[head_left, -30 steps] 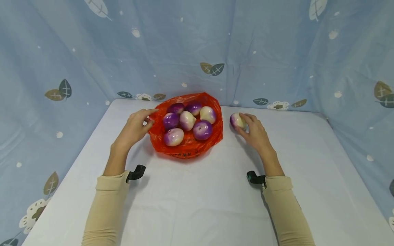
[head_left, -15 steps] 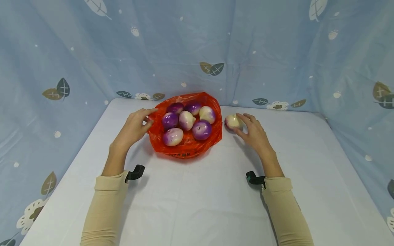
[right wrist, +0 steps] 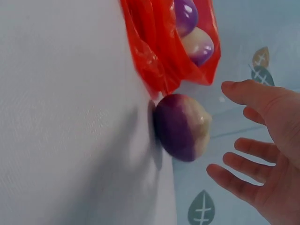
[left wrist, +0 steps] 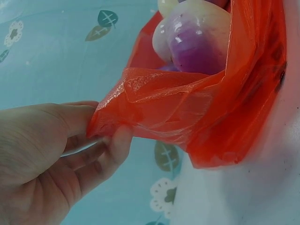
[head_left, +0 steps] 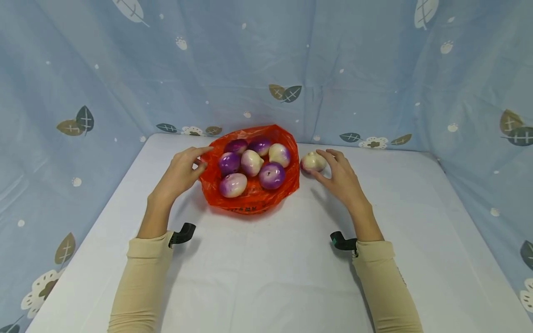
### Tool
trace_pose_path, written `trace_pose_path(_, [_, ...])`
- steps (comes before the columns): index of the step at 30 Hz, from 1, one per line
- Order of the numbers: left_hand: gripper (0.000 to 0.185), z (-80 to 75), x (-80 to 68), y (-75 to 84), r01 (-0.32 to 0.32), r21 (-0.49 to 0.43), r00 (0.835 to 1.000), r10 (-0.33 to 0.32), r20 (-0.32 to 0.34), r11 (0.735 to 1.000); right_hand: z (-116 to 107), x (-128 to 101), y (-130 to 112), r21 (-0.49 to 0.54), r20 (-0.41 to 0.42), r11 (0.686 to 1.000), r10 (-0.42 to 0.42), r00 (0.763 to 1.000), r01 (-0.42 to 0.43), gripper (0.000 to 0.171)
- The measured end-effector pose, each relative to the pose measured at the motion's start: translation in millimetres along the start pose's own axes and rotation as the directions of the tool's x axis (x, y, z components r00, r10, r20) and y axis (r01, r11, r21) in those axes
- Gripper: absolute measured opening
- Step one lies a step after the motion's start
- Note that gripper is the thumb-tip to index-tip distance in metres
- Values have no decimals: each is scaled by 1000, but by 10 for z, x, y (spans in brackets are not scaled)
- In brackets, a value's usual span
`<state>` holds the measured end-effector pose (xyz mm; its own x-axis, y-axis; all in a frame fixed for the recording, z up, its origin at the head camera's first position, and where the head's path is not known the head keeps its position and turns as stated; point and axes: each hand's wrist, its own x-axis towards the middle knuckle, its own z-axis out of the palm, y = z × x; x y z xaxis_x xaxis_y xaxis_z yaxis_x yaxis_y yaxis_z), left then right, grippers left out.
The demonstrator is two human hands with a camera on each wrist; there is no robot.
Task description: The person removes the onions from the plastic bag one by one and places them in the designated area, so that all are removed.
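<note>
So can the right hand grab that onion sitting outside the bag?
Probably yes. The right hand is open right beside the onion, fingers spread toward it with nothing between them. The bag sits just to the other side, out of the way.

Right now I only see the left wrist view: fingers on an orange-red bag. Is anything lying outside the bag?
Observer: Yes, one loose purple-and-white onion lies on the white table, just right of the orange-red plastic bag.
Operator: Is the other hand holding it?
Observer: No. In the right wrist view the right hand is spread beside the onion, with a gap between them.
Operator: How many are in the bag?
Observer: Six onions, by the head view. The left hand pinches the bag's rim.
</note>
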<state>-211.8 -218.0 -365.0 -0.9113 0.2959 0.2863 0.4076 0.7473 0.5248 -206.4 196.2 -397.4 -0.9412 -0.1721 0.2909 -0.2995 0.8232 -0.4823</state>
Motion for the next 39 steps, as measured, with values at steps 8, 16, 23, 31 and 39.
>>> trace_pose_path(8, [45,12,5,2,-5,1,1000,5,-9,1000,14,13,-97,6,16,1000,0,1000,0,63])
trace_pose_path(16, [44,20,1,5,0,8,1000,0,-6,1000,41,13,-188,34,15,999,-12,1000,11,60])
trace_pose_path(23, [45,26,5,3,2,6,1000,-2,1,1000,121,32,-305,68,14,996,-57,998,56,60])
trace_pose_path(31, [45,20,2,11,-8,7,1000,8,-7,1000,229,50,-404,85,33,989,-123,992,120,61])
trace_pose_path(39, [45,19,4,11,-11,7,1000,11,-8,1000,293,60,-459,49,41,987,-152,987,150,62])
